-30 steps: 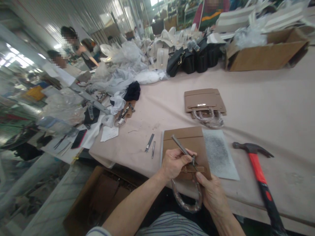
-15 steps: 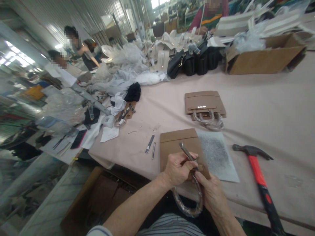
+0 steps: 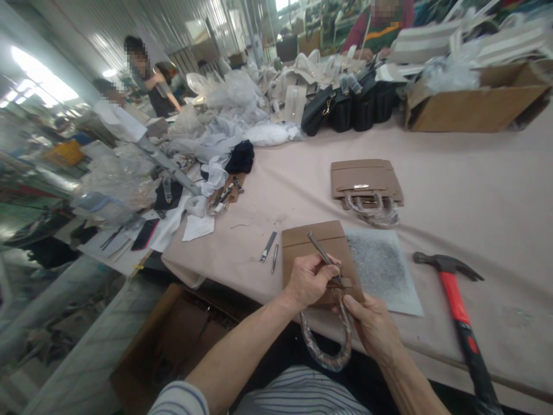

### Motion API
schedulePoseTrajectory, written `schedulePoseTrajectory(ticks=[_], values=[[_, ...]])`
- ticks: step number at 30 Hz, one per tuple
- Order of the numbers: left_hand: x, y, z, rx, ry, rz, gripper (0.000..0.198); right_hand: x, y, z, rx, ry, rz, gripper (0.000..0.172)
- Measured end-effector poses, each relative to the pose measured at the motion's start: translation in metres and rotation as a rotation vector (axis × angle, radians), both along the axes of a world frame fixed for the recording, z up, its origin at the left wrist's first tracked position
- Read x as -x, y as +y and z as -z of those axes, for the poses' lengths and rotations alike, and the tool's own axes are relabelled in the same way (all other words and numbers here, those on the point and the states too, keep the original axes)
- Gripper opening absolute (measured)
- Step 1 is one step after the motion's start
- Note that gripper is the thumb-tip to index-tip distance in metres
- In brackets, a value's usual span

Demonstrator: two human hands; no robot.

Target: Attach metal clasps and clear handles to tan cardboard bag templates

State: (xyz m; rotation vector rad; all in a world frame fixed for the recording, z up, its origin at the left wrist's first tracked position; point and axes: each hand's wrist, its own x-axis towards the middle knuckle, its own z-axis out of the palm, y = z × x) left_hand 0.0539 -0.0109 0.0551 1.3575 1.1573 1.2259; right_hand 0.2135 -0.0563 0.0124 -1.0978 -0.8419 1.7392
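Note:
My left hand [image 3: 309,279] is closed around a slim metal rod tool [image 3: 318,248], held at a slant with its lower end at the strap tab on a brown leather bag panel [image 3: 313,236]. A rounded handle wrapped in clear plastic [image 3: 325,360] hangs from the panel over the table's front edge. My right hand [image 3: 374,320] grips the panel's lower right corner beside the handle's base, thumb on top; its other fingers are mostly hidden underneath. Under the panel's right side lies a grey speckled slab [image 3: 382,271].
A claw hammer [image 3: 455,305] with a red and black grip lies at the right. Two small metal tools [image 3: 268,248] rest left of the panel. Farther back are another brown bag piece [image 3: 367,176], black bags [image 3: 341,109] and a cardboard box [image 3: 475,104]. Other people stand beyond.
The rod's lower end has shifted slightly on the strap tab, and the tool leans a little more. Both hands keep their holds. The whole view has moved slightly.

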Motion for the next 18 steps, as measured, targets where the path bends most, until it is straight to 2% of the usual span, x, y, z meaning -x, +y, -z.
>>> schedulePoseTrajectory(ticks=[8,13,18], values=[[0.001,-0.003,0.015,-0.225,0.206,-0.038,0.013,0.012,-0.001,-0.001,0.084,0.010,0.077,0.048],[-0.002,0.007,0.028,-0.178,0.263,-0.038,0.009,0.022,0.003,-0.003,0.148,-0.049,0.123,0.052],[-0.002,0.011,0.035,-0.144,0.340,-0.016,0.008,0.022,-0.006,-0.010,0.206,-0.186,0.102,0.043]])
